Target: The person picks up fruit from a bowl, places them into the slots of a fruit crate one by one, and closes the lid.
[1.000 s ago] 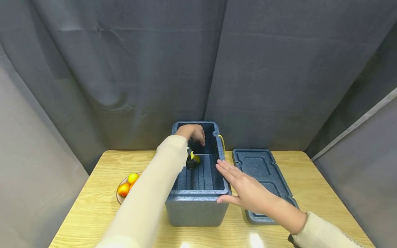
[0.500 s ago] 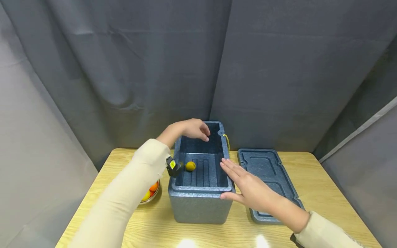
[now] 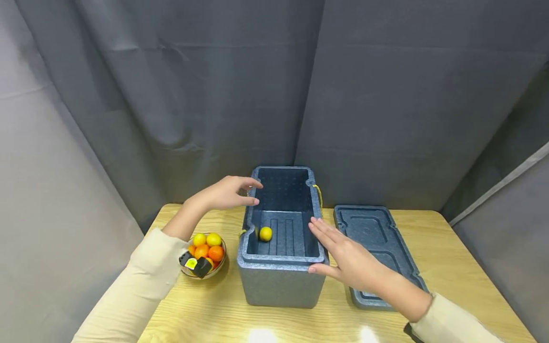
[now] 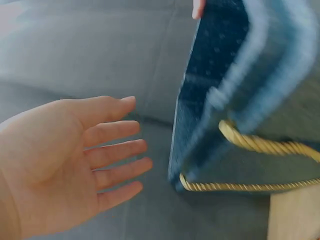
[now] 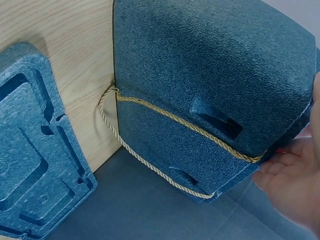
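A dark grey fabric curtain (image 3: 223,95) hangs behind a pale wood-grained bench (image 3: 214,305). Near the bench's middle stands a tall, open, blue-grey foam box (image 3: 280,288), upright. Steadying it looks best done with light, even pressure on the rim, since a sideways shove could slide it; the free hand should clear the left rim with room to spare so as not to knock it. The box's long axis runs away from the person, one short end facing them, its mouth pointing up.

Right of the box, a flat blue-grey foam lid (image 3: 381,247) lies on the bench, its long axis also running away but slanting leftward at the far end. On the left sits a round, pale-rimmed bowl (image 3: 223,261) of orange and yellow fruit, partly hidden by the sleeve and a black wrist camera (image 3: 198,265).

The right hand (image 3: 343,250) rests on the right rim, its fingers straight and close together, thumb apart. The left hand (image 3: 229,193) hovers by the left rim, fingers spread and holding nothing.

A single round yellow fruit (image 3: 265,234) lies on the box floor near the left wall; no long axis can be told. A thin gold twisted cord (image 5: 175,118) loops along the box's right side.
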{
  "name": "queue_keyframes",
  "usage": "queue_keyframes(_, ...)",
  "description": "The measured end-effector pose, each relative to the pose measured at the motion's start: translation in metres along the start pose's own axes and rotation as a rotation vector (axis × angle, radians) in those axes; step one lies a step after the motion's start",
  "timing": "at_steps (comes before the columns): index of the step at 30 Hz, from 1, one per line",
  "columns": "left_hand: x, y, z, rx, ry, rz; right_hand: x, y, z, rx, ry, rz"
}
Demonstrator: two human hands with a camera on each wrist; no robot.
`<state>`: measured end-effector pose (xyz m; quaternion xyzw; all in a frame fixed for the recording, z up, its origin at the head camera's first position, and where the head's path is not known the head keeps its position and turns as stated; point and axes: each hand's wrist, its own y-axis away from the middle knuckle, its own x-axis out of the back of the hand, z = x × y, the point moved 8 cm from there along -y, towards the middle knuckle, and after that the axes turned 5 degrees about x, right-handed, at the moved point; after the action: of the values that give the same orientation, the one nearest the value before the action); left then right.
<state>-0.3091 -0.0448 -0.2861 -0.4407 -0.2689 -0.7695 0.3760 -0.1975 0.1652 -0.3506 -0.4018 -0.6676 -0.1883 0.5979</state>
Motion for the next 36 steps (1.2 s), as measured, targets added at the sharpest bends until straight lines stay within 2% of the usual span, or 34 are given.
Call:
queue_keyframes(7, -0.017, 0.031, -0.043, 0.063, 0.096, 0.083, 0.003, 0.007, 0.002, -0.009, 0.004, 0.003)
queue_keyframes(15, -0.043, 0.06, -0.087, 0.123, 0.142, 0.153, 0.007, 0.011, -0.001, 0.005, 0.012, 0.027)
queue_keyframes(23, -0.067, 0.083, -0.116, 0.176, 0.147, 0.257, 0.007, 0.012, -0.004, 0.015, 0.018, 0.037)
queue_keyframes(31, -0.091, 0.098, -0.139, 0.221, 0.174, 0.262, 0.008, 0.012, -0.003, 0.015, 0.009, 0.039)
queue_keyframes(36, -0.098, 0.106, -0.146, 0.228, 0.166, 0.283, 0.007, 0.012, -0.003, 0.01, 0.004, 0.035)
